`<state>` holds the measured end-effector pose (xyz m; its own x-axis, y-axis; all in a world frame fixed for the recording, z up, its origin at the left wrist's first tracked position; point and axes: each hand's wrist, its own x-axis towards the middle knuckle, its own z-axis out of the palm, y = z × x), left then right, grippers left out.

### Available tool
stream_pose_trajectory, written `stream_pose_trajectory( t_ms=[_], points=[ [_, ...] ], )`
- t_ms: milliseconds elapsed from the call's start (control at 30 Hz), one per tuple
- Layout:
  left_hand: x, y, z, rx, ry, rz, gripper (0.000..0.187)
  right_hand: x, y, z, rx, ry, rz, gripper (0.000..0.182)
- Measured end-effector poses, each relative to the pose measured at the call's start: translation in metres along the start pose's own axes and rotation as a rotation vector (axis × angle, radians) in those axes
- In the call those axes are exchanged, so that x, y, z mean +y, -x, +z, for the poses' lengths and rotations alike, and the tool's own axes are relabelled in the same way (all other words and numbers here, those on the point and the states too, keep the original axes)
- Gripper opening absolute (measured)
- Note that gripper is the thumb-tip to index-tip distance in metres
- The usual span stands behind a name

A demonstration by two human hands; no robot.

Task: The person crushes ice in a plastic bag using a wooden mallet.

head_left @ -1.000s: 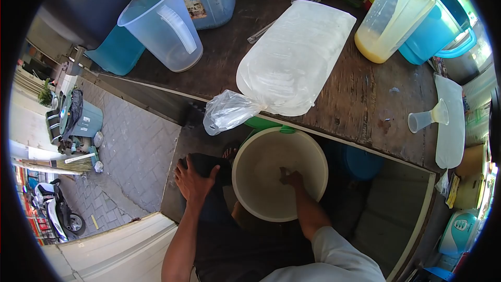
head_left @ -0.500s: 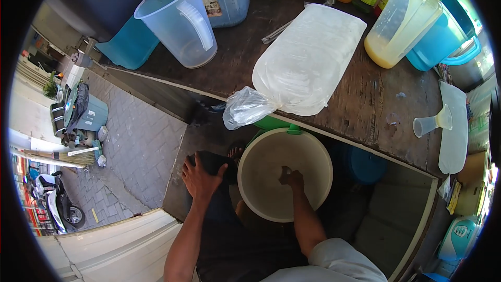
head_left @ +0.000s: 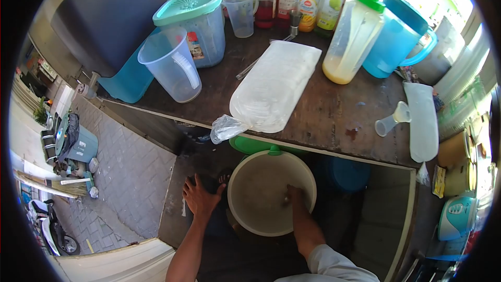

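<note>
My left hand (head_left: pixel 201 197) is open, fingers spread, by my dark-clothed left leg and just left of the bucket. A round, pale bucket (head_left: pixel 233 193) stands on the floor below the table edge. Down inside it is my right hand (head_left: pixel 294 195), near the right wall. Its fingers look curled and are partly blurred, and whatever they hold cannot be made out. Above the bucket, a large clear bag of ice (head_left: pixel 276 86) lies on the dark wooden table (head_left: pixel 334 109), its knotted end (head_left: pixel 227 128) hanging over the front edge.
On the table stand a clear measuring jug (head_left: pixel 172 65), a lidded tub (head_left: pixel 209 34), syrup bottles (head_left: pixel 308 13), a green-capped shaker (head_left: pixel 352 42) and a blue pitcher (head_left: pixel 391 42). A small plastic double-ended cup (head_left: pixel 392 119) lies beside a long ice bag (head_left: pixel 421 120). A blue container (head_left: pixel 348 173) sits underneath.
The view has tilted upward, showing more of the table's back. My right hand has moved toward the right wall inside the bucket. My left hand stays by my leg, fingers spread.
</note>
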<state>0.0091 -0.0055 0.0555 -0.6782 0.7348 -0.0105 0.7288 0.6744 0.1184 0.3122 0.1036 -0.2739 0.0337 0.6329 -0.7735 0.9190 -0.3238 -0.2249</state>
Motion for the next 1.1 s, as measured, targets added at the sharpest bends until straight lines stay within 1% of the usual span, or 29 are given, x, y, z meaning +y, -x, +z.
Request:
stream_pose_trajectory(
  t_ms=[33,67,100,133,200,267,333,367,400,433,467,500,533,567,600,633,667,700,733,767,833,867,900,933,967,1033,1067,1100],
  points=[
    [0.003,0.0,0.001,-0.005,0.005,0.019,0.097,-0.029,0.057,-0.054,-0.103,0.251,-0.186,0.043],
    [0.005,-0.001,0.003,0.003,0.024,0.038,0.097,-0.037,0.082,-0.071,-0.079,0.243,-0.177,0.043],
    [0.005,0.001,0.005,0.003,0.032,0.041,0.097,-0.044,0.103,-0.085,-0.106,-0.128,-0.098,0.033],
    [0.006,0.001,0.006,0.009,0.039,0.043,0.097,-0.055,0.127,-0.1,-0.131,-0.503,-0.032,0.028],
    [0.01,0.003,0.008,0.019,0.058,0.064,0.096,-0.091,0.217,-0.15,-0.108,-0.392,-0.504,0.03],
    [0.015,0.007,0.012,0.028,0.075,0.067,0.094,-0.13,0.325,-0.2,0.004,-0.532,-0.825,0.026],
    [0.019,0.012,0.018,0.04,0.119,0.125,0.088,-0.161,0.396,-0.238,0.284,-0.604,-1.081,0.019],
    [0.021,0.014,0.02,0.06,0.129,0.123,0.088,-0.178,0.429,-0.257,0.395,-0.614,-1.142,0.023],
    [0.023,0.017,0.02,0.063,0.168,0.163,0.084,-0.193,0.45,-0.273,0.503,-0.624,-1.203,0.033],
    [0.023,0.022,0.023,0.065,0.206,0.191,0.08,-0.208,0.455,-0.282,0.498,-0.623,-1.225,0.04],
    [0.022,0.023,0.025,0.084,0.209,0.164,0.08,-0.222,0.457,-0.287,0.484,-0.623,-1.252,0.048],
    [0.02,0.023,0.03,0.122,0.287,0.215,0.076,-0.236,0.451,-0.289,0.461,-0.612,-1.281,0.048],
    [0.013,0.026,0.034,0.16,0.362,0.265,0.072,-0.248,0.439,-0.288,0.569,-0.476,-1.28,0.051],
    [0.006,0.026,0.036,0.181,0.361,0.239,0.072,-0.26,0.427,-0.286,0.688,-0.341,-1.277,0.054],
    [0.002,0.028,0.039,0.166,0.429,0.25,0.068,-0.267,0.415,-0.283,0.74,-0.357,-1.23,0.041],
    [-0.001,0.031,0.038,0.146,0.496,0.271,0.065,-0.27,0.408,-0.279,0.736,-0.35,-1.248,0.041],
    [-0.004,0.032,0.036,0.168,0.502,0.267,0.065,-0.272,0.402,-0.277,0.804,-0.286,-1.284,0.03],
    [-0.002,0.033,0.027,0.066,0.637,0.208,0.062,-0.275,0.397,-0.28,0.887,-0.222,-1.317,0.02],
    [0.003,0.028,0.016,-0.045,0.767,0.167,0.061,-0.278,0.393,-0.282,0.92,-0.225,-1.324,0.02],
    [0.008,0.027,0.007,-0.042,0.766,0.196,0.061,-0.277,0.389,-0.278,0.92,-0.266,-1.279,0.014],
    [0.029,0.028,-0.007,-0.362,1.406,0.121,0.06,-0.267,0.392,-0.274,0.942,-0.294,-1.228,0.015],
    [0.04,0.028,-0.014,-0.372,1.408,0.138,0.06,-0.26,0.399,-0.269,1.069,-0.202,-1.13,0.016],
    [0.053,0.026,-0.025,-0.564,1.61,0.148,0.063,-0.253,0.409,-0.264,1.188,-0.108,-1.028,0.018],
    [0.064,0.023,-0.036,-0.766,1.804,0.152,0.066,-0.245,0.421,-0.261,1.168,-0.118,-0.955,0.02],
    [0.074,0.022,-0.047,-0.78,1.799,0.165,0.066,-0.235,0.434,-0.259,1.179,-0.121,-0.942,0.02],
    [0.085,0.029,-0.067,-1.252,2.257,0.239,0.071,-0.21,0.458,-0.25,1.168,-0.098,-0.96,0.02],
    [0.09,0.033,-0.078,-1.292,2.229,0.251,0.071,-0.197,0.471,-0.245,1.133,-0.141,-1.025,0.02],
    [0.094,0.041,-0.092,-1.285,2.336,0.245,0.076,-0.183,0.486,-0.237,1.105,-0.188,-1.077,0.021]
  ],
)
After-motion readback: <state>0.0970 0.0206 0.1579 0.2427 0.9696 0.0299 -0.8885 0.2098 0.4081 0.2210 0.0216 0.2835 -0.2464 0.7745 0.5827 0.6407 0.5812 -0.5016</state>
